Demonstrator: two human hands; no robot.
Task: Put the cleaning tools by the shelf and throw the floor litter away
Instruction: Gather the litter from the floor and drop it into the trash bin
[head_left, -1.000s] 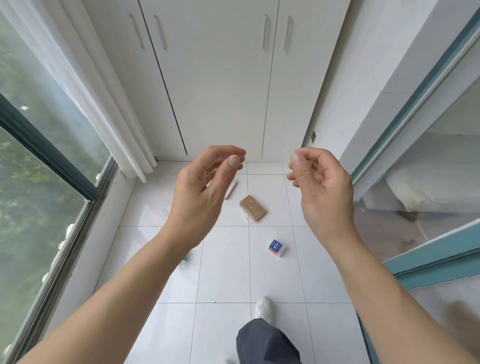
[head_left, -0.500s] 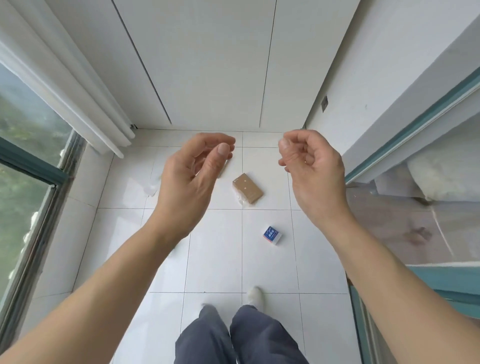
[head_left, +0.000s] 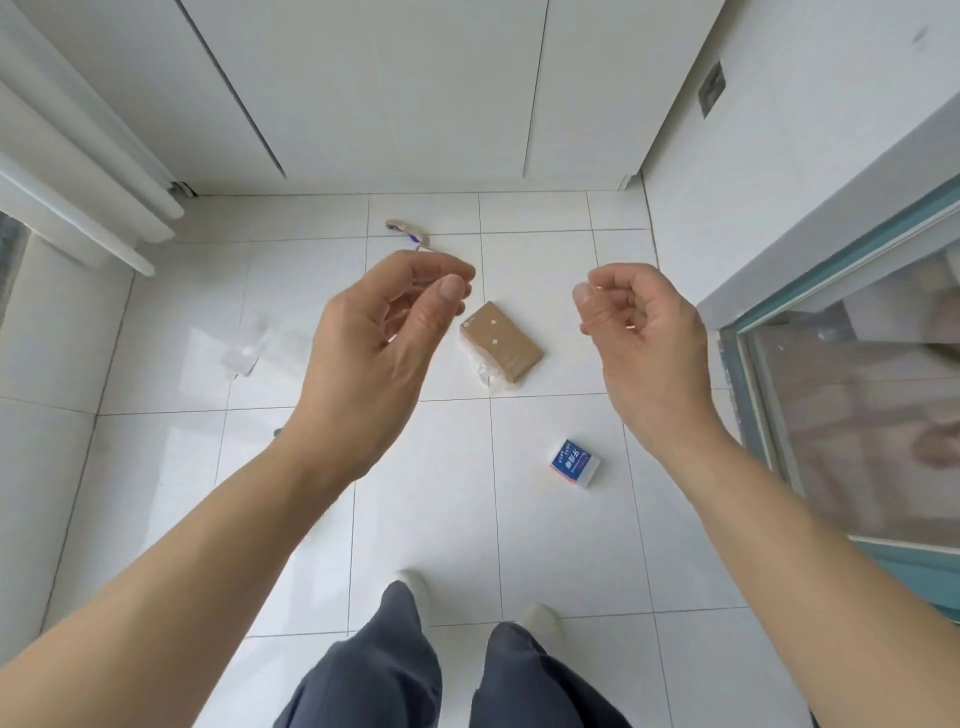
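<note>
I hold my left hand (head_left: 384, 332) and right hand (head_left: 641, 332) loosely curled and empty above the brown packet (head_left: 501, 345) and small blue box (head_left: 575, 463), ready to gather litter

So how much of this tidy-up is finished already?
Nothing looks done yet. The brown packet, blue-and-white box, clear wrapper and small wrapper near the cupboard all lie on the floor. The left hand and right hand hover loosely curled and empty. No cleaning tools or bin are in view.
</note>
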